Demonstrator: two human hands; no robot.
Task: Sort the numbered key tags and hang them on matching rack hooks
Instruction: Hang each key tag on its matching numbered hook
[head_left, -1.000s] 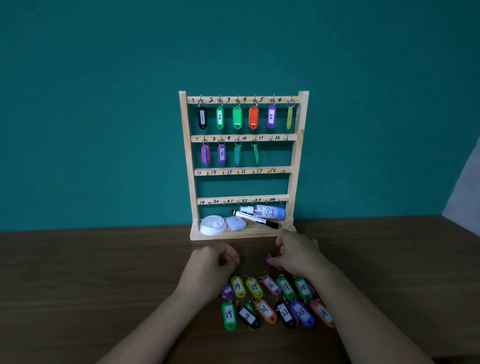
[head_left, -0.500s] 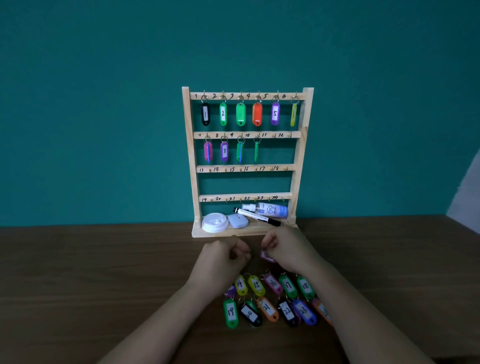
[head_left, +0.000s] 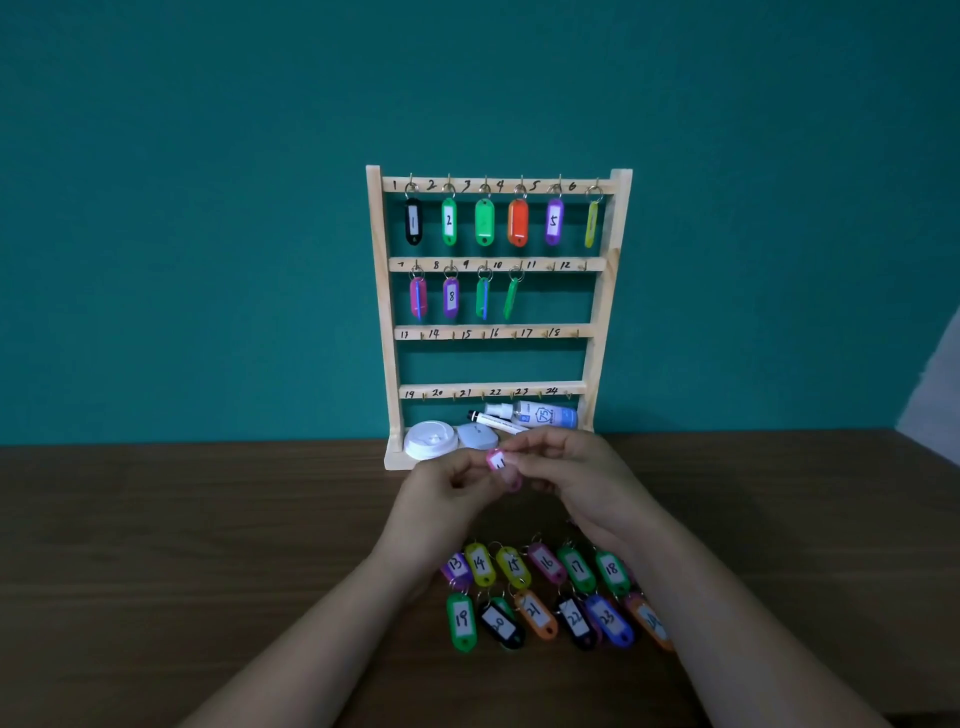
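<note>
Watching the head view, I see both hands raised together just in front of the rack's base, above the worktop (head_left: 208, 545). The left hand (head_left: 441, 493) and the right hand (head_left: 576, 478) share one pink key tag (head_left: 497, 461). The fingers of both are curled, and each hand pinches the tag from its own side. The tag is a rounded pink plastic oblong with a white paper label facing me. A dark stroke is written on the label, but fingers cover part of it and I cannot read the number.

Behind the hands, the wooden rack (head_left: 375, 312) stands at the worktop's back edge against the teal wall. Its four rails carry handwritten numbers 1 to 24. The hung tags (head_left: 449, 221) sit on hooks 1 to 10, six on the top rail and four on the second. Only 1, 2, 5 and 8 show their numbers to me.

Toward the near edge, the loose tags (head_left: 480, 564) lie in two rows, 13 to 18 behind and 19 to 24 in front. My right forearm crosses over part of 24.

On the rack's base lie a white lid (head_left: 431, 440), a small white case (head_left: 477, 435), a marker (head_left: 498, 423) and a spray bottle (head_left: 540, 414).
</note>
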